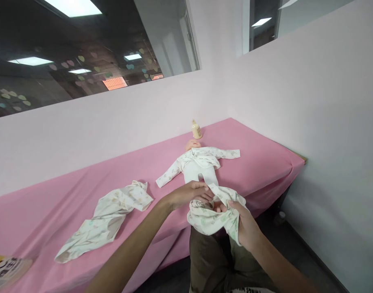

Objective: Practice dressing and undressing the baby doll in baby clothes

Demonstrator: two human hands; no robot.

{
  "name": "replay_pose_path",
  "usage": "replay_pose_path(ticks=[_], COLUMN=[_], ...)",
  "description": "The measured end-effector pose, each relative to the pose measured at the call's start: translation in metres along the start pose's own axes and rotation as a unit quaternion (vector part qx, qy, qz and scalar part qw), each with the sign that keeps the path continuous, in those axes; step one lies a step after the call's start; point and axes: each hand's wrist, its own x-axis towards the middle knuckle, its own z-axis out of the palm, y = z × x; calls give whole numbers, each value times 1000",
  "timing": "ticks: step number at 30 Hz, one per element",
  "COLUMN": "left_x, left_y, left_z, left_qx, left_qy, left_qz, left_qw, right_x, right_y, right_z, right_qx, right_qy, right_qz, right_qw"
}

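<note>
Between my hands is a small white baby garment (pixel 204 219) with a green print, bunched into a ring with an opening in its middle. My right hand (pixel 245 224) is closed on its right side, thumb on top, some fingers showing inside the opening. At the upper left rim, my left hand (pixel 194 193) has its fingers bent over the fabric, gripping the edge. Just beyond them a baby doll (pixel 193 144) lies on its back, in a white printed long-sleeved top (pixel 204 155) with arms spread. White cloth covers its lower body; its feet are hidden behind my hands.
A pink-covered table (pixel 256 162) stands against the walls. Another white printed garment (pixel 113 215) lies spread to the left. A cream bottle (pixel 196 130) stands behind the doll's head. A clear package with yellow (pixel 9 270) is at the lower left. A small container (pixel 279 218) sits on the floor.
</note>
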Motion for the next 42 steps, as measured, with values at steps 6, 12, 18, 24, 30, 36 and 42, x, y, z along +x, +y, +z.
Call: replay_pose_path(ticks=[6,12,18,24,30,36,42], left_x=[33,59,74,67,68,76,67], left_y=[-12,-17,-21,-10,-6,-7,-7], left_z=[-3,13,19,7,8,15,20], left_qx=[211,154,110,85,-28,-140,-202], left_qy=[235,277,294,263,332,355,287], left_qz=[-33,8,-32,-7,-7,-7,-26], left_qw=[948,948,949,961,943,924,936], right_x=[-16,-13,-15,-17,-13,-11,-9], right_y=[27,45,47,56,58,57,53], right_z=[20,21,19,15,10,8,3], right_qx=[28,108,79,23,13,46,-40], right_qy=[12,36,44,57,27,35,13], right_qz=[89,87,63,71,94,55,42], right_qw=[996,990,994,996,995,997,998])
